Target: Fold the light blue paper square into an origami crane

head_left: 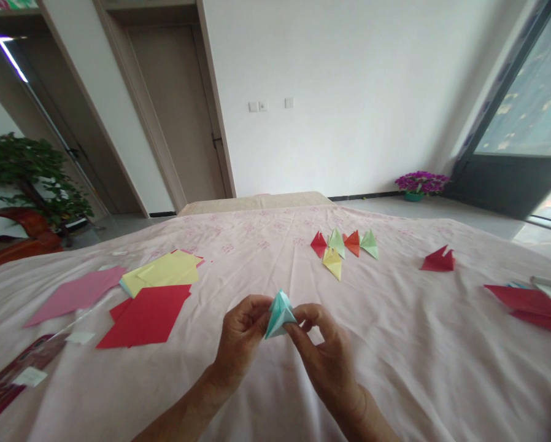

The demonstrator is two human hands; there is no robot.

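Centrally: one folded blue paper [280, 313], over the cloth [261, 261], between left hand [243, 334] and right hand [326, 350]. Both hands pinch it by opposite sides, thumbs and fingers covering parts of its edges. Beyond, slightly right: five small folded pieces [333, 264], red, green, orange and yellow, grouped. Farther right, apart: one red piece [438, 260]. Left, well clear of the hands: pink sheet [80, 294], yellow sheets [167, 270], red sheets [149, 316].

Turquoise paper [281, 314] in hands [241, 336]; tablecloth [418, 331]
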